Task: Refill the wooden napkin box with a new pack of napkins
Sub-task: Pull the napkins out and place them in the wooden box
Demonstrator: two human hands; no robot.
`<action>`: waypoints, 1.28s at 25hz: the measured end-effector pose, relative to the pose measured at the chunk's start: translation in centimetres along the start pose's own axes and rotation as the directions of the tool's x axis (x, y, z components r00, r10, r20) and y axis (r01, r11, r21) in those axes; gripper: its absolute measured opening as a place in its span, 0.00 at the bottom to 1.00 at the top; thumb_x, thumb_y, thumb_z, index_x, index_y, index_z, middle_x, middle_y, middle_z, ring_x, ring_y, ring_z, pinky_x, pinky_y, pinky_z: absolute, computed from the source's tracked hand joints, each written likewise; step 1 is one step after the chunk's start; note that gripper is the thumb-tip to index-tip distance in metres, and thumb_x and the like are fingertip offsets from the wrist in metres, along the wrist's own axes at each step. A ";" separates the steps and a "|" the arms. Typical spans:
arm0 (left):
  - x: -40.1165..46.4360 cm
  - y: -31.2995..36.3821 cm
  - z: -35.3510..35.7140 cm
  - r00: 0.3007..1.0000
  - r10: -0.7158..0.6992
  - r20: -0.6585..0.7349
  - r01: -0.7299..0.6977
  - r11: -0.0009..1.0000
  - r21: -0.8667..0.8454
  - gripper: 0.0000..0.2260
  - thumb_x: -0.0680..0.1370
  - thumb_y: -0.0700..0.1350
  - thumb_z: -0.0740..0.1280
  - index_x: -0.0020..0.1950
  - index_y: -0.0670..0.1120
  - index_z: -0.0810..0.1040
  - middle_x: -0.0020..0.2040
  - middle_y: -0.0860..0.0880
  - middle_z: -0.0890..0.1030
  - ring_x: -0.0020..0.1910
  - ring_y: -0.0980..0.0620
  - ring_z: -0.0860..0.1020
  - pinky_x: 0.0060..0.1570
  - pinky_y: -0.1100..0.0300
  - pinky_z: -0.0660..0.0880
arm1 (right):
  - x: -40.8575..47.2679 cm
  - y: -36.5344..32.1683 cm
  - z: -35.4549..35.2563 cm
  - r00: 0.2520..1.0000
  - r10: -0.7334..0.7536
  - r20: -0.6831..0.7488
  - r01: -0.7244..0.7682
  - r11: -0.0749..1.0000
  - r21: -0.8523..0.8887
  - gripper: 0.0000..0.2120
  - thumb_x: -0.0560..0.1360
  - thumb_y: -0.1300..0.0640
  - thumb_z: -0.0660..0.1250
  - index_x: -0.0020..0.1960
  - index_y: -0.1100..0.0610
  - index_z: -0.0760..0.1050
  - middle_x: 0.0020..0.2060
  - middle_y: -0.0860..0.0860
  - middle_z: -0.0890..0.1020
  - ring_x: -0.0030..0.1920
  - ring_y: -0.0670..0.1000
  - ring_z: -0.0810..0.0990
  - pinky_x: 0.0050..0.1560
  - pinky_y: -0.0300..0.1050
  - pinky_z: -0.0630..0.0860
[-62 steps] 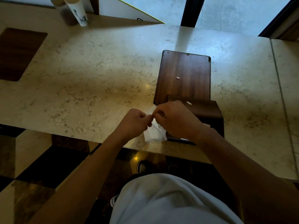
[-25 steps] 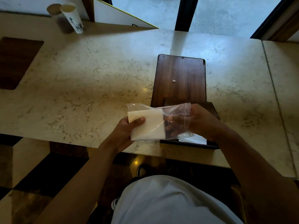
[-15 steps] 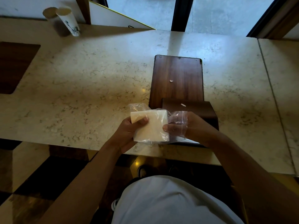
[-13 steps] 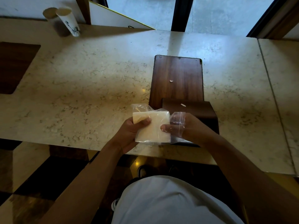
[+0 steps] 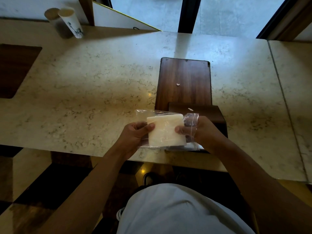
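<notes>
The napkin stack now sits further out of its clear plastic wrapper than a second ago, held just in front of the wooden napkin box on the table. The left hand pinches the stack's near edge; the right hand grips it through the loose wrapper. The wrapper looks nearly off, so loading the box seems close.

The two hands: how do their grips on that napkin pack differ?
The left hand clasps the napkin pack from outside the clear plastic bag, thumb across the stack's left edge. The right hand has its fingers inside the bag's open end, against the stack's right edge. Both hold the pack above the wooden napkin box.
</notes>
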State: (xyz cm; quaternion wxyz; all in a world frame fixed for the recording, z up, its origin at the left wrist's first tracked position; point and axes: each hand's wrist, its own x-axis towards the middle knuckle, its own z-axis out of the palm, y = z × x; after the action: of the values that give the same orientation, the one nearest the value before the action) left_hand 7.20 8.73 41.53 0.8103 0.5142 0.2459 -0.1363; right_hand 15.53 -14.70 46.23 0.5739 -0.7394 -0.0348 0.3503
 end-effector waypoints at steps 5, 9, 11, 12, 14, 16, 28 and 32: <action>0.5 -0.6 -0.6 0.998 0.018 -0.054 -0.017 1.000 0.008 0.12 0.76 0.44 0.72 0.54 0.37 0.84 0.53 0.36 0.86 0.48 0.38 0.86 0.41 0.50 0.84 | 0.6 1.2 -1.5 0.999 0.040 -0.007 -0.040 0.998 0.038 0.09 0.73 0.61 0.73 0.53 0.57 0.83 0.49 0.53 0.87 0.48 0.53 0.87 0.45 0.49 0.85; 0.9 -0.9 -2.0 0.988 0.035 -0.152 -0.041 0.999 -0.035 0.08 0.76 0.44 0.73 0.50 0.40 0.86 0.49 0.38 0.87 0.43 0.40 0.86 0.39 0.51 0.83 | 1.0 2.0 -3.2 0.999 0.017 -0.048 -0.011 0.993 0.115 0.10 0.73 0.62 0.73 0.54 0.54 0.82 0.48 0.51 0.88 0.47 0.51 0.87 0.41 0.44 0.84; 1.1 -1.3 -2.9 0.976 0.018 -0.219 -0.034 0.997 -0.071 0.08 0.77 0.42 0.72 0.51 0.39 0.85 0.48 0.38 0.87 0.42 0.40 0.86 0.39 0.51 0.83 | 1.3 2.5 -4.1 0.995 0.006 -0.104 0.009 0.990 0.142 0.11 0.73 0.61 0.74 0.55 0.56 0.82 0.48 0.52 0.88 0.48 0.53 0.87 0.43 0.48 0.84; 1.3 -1.5 -3.5 0.968 0.000 -0.253 -0.025 0.995 -0.097 0.07 0.77 0.41 0.71 0.52 0.38 0.83 0.47 0.39 0.87 0.42 0.41 0.87 0.39 0.51 0.83 | 1.5 2.7 -4.5 0.991 0.002 -0.132 0.018 0.989 0.148 0.12 0.73 0.61 0.74 0.56 0.57 0.82 0.49 0.53 0.88 0.49 0.54 0.87 0.46 0.50 0.84; 1.5 -2.2 -4.6 0.951 -0.038 -0.305 -0.013 0.986 -0.163 0.05 0.78 0.39 0.71 0.51 0.39 0.83 0.46 0.40 0.87 0.41 0.41 0.87 0.38 0.51 0.83 | 1.9 3.0 -5.0 0.983 -0.003 -0.182 0.033 0.987 0.160 0.13 0.73 0.60 0.74 0.58 0.59 0.81 0.51 0.55 0.87 0.51 0.56 0.86 0.50 0.54 0.84; 1.6 -2.8 -5.3 0.933 -0.073 -0.353 -0.014 0.971 -0.238 0.03 0.79 0.38 0.69 0.49 0.39 0.82 0.44 0.40 0.87 0.40 0.42 0.87 0.37 0.51 0.83 | 2.2 3.3 -5.4 0.975 -0.002 -0.223 0.044 0.982 0.185 0.15 0.74 0.60 0.74 0.59 0.60 0.80 0.53 0.56 0.86 0.53 0.56 0.86 0.51 0.55 0.83; 3.6 -6.2 -2.5 0.763 -0.339 -0.550 -0.170 0.716 -0.677 0.10 0.83 0.47 0.64 0.51 0.40 0.79 0.52 0.42 0.83 0.51 0.44 0.83 0.48 0.47 0.80 | 2.4 5.6 -4.5 0.968 0.060 -0.243 0.002 0.969 0.248 0.12 0.76 0.63 0.71 0.59 0.61 0.80 0.53 0.56 0.86 0.52 0.55 0.86 0.46 0.50 0.84; 3.8 -7.7 -0.5 0.670 -0.425 -0.609 -0.128 0.741 -0.659 0.13 0.78 0.49 0.72 0.54 0.40 0.76 0.52 0.40 0.82 0.47 0.43 0.83 0.57 0.42 0.80 | 2.3 6.2 -4.3 0.966 0.085 -0.243 -0.019 0.965 0.261 0.10 0.76 0.63 0.72 0.57 0.59 0.81 0.52 0.55 0.86 0.51 0.55 0.86 0.46 0.50 0.85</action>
State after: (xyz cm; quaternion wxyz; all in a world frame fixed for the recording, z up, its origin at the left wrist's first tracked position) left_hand 6.60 5.99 33.46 0.7540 0.1842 0.6219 0.1033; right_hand 17.51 -19.25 40.14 0.6548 -0.6982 0.1034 0.2703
